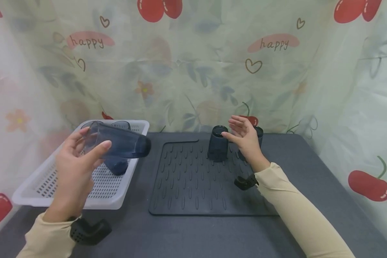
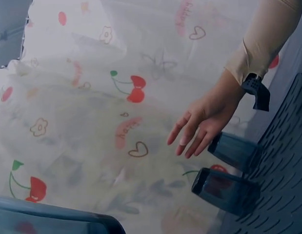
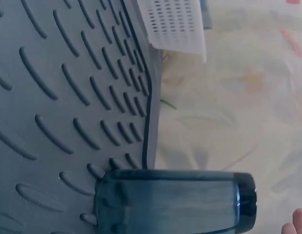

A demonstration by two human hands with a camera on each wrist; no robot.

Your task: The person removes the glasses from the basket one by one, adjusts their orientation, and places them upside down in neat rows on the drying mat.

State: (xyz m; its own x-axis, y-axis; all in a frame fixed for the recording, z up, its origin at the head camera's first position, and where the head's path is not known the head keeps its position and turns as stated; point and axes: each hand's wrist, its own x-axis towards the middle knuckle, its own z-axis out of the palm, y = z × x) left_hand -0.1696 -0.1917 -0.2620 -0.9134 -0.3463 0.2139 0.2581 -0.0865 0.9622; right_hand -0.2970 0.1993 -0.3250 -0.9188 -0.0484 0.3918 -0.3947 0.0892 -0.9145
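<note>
My left hand [image 1: 71,168] grips a blue see-through tumbler [image 1: 120,141] near its rim, thumb on one side and fingers on the other. The tumbler lies sideways in the air over the basket, its thick dark base pointing right. On the black drying mat [image 1: 187,179] a tumbler [image 1: 218,145] stands upside down. Beside it a second upturned tumbler [image 2: 233,151] is partly hidden behind my right hand [image 1: 247,141] in the head view. That hand's fingers are loosely extended at the height of the tumblers' bases, holding nothing.
A white perforated basket [image 1: 124,200] sits at the left with more blue tumblers [image 1: 116,166] in it. Dark grey cloth [image 1: 196,236] covers the table. A printed curtain [image 1: 180,79] hangs behind and at both sides.
</note>
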